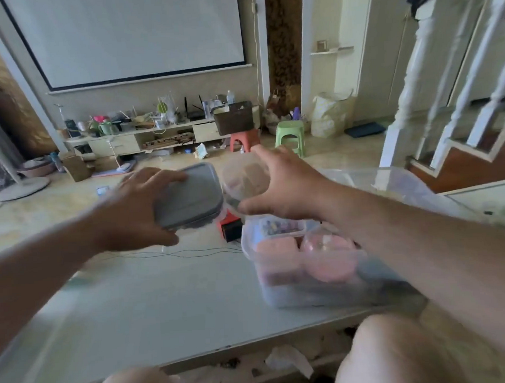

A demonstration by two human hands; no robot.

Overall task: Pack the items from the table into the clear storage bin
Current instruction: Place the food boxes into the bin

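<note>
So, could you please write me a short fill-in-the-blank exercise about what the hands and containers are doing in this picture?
1. The left hand grips a flat container with a ____ lid.
2. The right hand holds a clear ____ container.
3. The clear storage bin already holds two ____ items.
4. A small red and black box sits on the ____, between the lidded container and the bin.

Missing words: grey; round; pink; table
</note>
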